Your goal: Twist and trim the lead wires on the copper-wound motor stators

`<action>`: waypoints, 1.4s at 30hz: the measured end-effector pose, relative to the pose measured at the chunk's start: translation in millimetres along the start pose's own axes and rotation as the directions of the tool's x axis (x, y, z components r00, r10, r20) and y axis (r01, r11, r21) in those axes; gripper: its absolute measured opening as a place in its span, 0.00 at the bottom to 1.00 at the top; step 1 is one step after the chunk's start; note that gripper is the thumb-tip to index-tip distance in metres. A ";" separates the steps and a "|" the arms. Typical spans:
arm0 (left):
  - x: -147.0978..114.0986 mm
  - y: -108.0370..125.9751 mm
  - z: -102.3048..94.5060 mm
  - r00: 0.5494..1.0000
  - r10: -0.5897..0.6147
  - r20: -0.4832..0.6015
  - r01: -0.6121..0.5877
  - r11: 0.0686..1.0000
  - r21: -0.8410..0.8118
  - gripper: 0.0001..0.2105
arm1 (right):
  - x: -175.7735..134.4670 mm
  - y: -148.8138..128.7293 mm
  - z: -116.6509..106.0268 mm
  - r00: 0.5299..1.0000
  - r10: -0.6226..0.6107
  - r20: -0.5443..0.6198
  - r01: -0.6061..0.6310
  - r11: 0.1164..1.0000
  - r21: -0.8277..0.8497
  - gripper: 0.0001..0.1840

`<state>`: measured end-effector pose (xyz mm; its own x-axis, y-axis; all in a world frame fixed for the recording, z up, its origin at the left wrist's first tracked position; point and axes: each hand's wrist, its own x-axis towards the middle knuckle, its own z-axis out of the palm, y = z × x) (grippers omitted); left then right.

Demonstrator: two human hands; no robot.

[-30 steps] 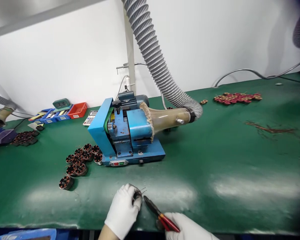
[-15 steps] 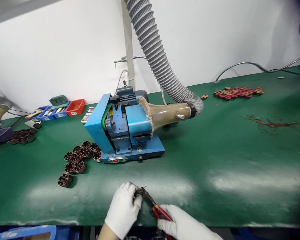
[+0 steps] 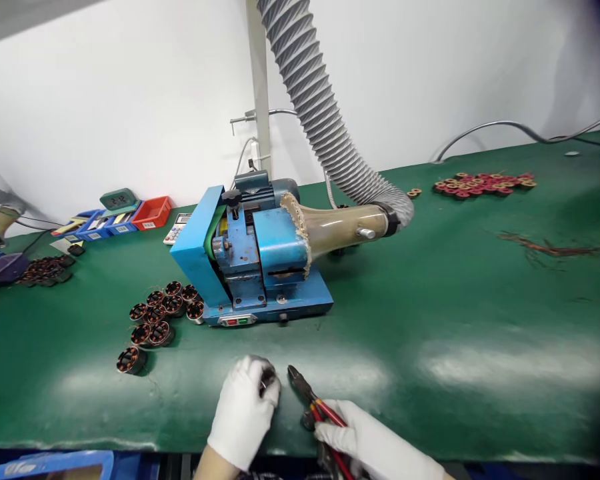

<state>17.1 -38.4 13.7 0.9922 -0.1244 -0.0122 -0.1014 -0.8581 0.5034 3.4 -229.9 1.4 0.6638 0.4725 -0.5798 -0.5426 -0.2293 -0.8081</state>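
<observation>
My left hand (image 3: 243,417), in a white glove, is closed around a small dark ring-shaped part (image 3: 267,381), mostly hidden by the fingers; it resembles the wound motor stators on the bench. Gloved in white too, my right hand (image 3: 363,437) grips red-handled cutting pliers (image 3: 300,383) with their jaws pointing up and left. The jaws are apart from the held part. Below the pliers a small dark object (image 3: 307,420) shows, too covered to name. Several motor stators (image 3: 159,333) with copper windings stand left of my hands.
A blue belt machine (image 3: 250,267) with a grey hose (image 3: 325,100) stands ahead. At the back right lie red-and-tan rings (image 3: 480,185) and, nearer, copper wire scraps (image 3: 550,248). Blue and red bins (image 3: 151,213) and a digital clock (image 3: 117,199) are at the back left.
The plier jaws have come away from the part in my left hand, leaving a gap. My left hand has moved slightly up and left with the part turned in its fingers.
</observation>
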 end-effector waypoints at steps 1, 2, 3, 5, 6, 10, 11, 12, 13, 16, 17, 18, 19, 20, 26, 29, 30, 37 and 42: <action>-0.6 -3.4 -4.5 0.996 -0.058 -0.072 0.059 0.998 0.015 0.13 | 0.6 1.0 -0.8 0.999 0.034 0.031 -0.036 0.997 0.070 0.22; -3.0 -7.2 -9.9 0.983 -0.132 -0.128 0.137 0.990 0.033 0.20 | 1.4 2.4 -1.7 0.996 0.064 0.056 -0.071 0.990 0.124 0.25; -7.4 -11.0 -15.5 0.966 -0.212 -0.150 0.222 0.974 0.051 0.26 | 2.5 4.3 -2.6 0.993 0.083 0.079 -0.095 0.982 0.164 0.26; -22.1 -17.5 -24.3 0.935 -0.344 -0.088 0.351 0.933 0.082 0.27 | 5.2 8.7 -4.4 0.990 0.089 0.107 -0.111 0.969 0.220 0.27; -31.5 -19.6 -26.3 0.931 -0.365 -0.024 0.366 0.926 0.088 0.25 | 6.7 10.9 -5.0 0.990 0.087 0.113 -0.113 0.964 0.242 0.27; -64.0 -19.1 -16.0 0.968 -0.017 0.249 0.024 0.999 -0.025 0.30 | 10.3 16.3 -5.3 0.986 0.097 0.136 -0.135 0.941 0.310 0.28; -67.1 -16.7 -11.7 0.963 0.094 0.252 -0.082 0.995 -0.057 0.31 | 10.2 16.4 -5.0 0.985 0.100 0.143 -0.143 0.933 0.331 0.27; -67.2 -13.7 -8.1 0.958 0.188 0.217 -0.179 0.982 -0.060 0.29 | 9.8 16.0 -4.6 0.984 0.099 0.149 -0.146 0.924 0.352 0.26; -64.7 -10.0 -5.6 0.953 0.262 0.155 -0.261 0.965 -0.029 0.26 | 9.1 15.1 -4.3 0.983 0.090 0.157 -0.144 0.916 0.374 0.25; -45.5 2.4 -4.3 0.932 0.361 0.023 -0.360 0.920 0.157 0.23 | 6.1 10.3 -3.8 0.980 0.047 0.192 -0.128 0.892 0.434 0.22; -37.7 6.5 -4.8 0.933 0.357 0.040 -0.358 0.913 0.198 0.23 | 5.1 8.5 -4.1 0.981 0.039 0.190 -0.124 0.881 0.457 0.22; -30.3 10.4 -5.1 0.941 0.330 0.074 -0.338 0.914 0.226 0.22 | 3.9 7.0 -4.6 0.983 0.039 0.181 -0.123 0.868 0.481 0.22; -24.1 13.8 -5.0 0.951 0.289 0.114 -0.309 0.919 0.246 0.20 | 2.8 5.9 -5.5 0.985 0.047 0.164 -0.125 0.856 0.502 0.22; -19.2 16.8 -4.3 0.957 0.248 0.149 -0.280 0.923 0.263 0.17 | 1.5 5.5 -6.8 0.988 0.058 0.142 -0.124 0.846 0.519 0.22; -14.1 23.8 4.2 0.991 0.058 0.116 -0.088 0.958 0.272 0.09 | -10.5 19.3 -13.4 0.992 0.091 0.088 -0.121 0.888 0.444 0.24; -15.1 24.1 8.3 0.998 0.015 0.060 -0.029 0.971 0.239 0.09 | -17.3 23.3 -7.8 0.998 0.064 0.010 -0.064 0.963 0.261 0.22; -15.0 24.2 9.5 0.999 0.004 0.042 -0.014 0.973 0.231 0.09 | -18.4 22.1 -4.8 0.999 0.037 -0.023 -0.032 0.979 0.199 0.21; -14.3 22.9 14.7 1.000 -0.006 0.000 0.006 0.980 0.197 0.10 | -8.7 -0.1 5.3 0.995 -0.103 -0.004 0.101 0.984 -0.146 0.12; -12.8 20.9 15.0 1.000 -0.007 0.008 0.005 0.986 0.167 0.12 | -9.6 -1.4 6.8 0.994 -0.065 -0.084 0.043 0.968 -0.247 0.16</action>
<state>1.2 -62.2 11.4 0.9922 -0.1224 -0.0222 -0.1068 -0.9299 0.3520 -5.7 -228.3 8.8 0.7388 0.4130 -0.5326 -0.3698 -0.4123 -0.8326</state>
